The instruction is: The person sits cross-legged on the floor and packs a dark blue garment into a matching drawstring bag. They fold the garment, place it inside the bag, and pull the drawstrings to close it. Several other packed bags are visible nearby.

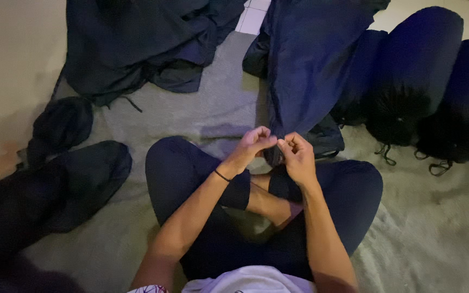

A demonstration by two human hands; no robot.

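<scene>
While cross-legged: left hand (252, 142), right hand (298, 154) both apparently pinching navy cloth (310, 65) edge between them.

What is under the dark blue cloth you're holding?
Under the dark blue cloth lies the grey blanket, with a dark bundle at its lower right edge. Both hands, left and right, pinch its near end. Whatever else it covers is hidden.

You have open grey blanket (213, 108) ahead of your knees. A heap of dark cloth (142, 43) blocks the far left, stuffed drawstring bags (413, 76) crowd the right, and another bag (82, 179) lies near your left knee.
</scene>
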